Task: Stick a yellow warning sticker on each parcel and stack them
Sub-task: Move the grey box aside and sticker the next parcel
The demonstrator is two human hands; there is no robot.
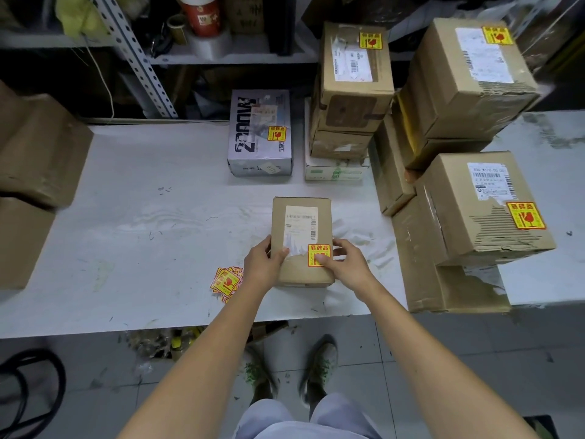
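Left hand (264, 264), right hand (346, 268) grip parcel (300, 223) bearing sticker (318, 251).

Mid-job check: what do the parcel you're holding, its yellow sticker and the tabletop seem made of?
Parcel: brown matte cardboard, going by its dull surface and creased, folded edges. Sticker: yellow with red print, lying flat; paper or thin film, can't tell which. Tabletop: white, dull sheet, scuffed and scratched; probably painted or laminated board, core not visible.

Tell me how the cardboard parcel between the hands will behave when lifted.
Probably stiff: the small cardboard parcel shows square edges where the left hand and right hand grip it. Likely light, being small. Flat, low: unlikely to tip; its yellow warning sticker suggests gentle handling.
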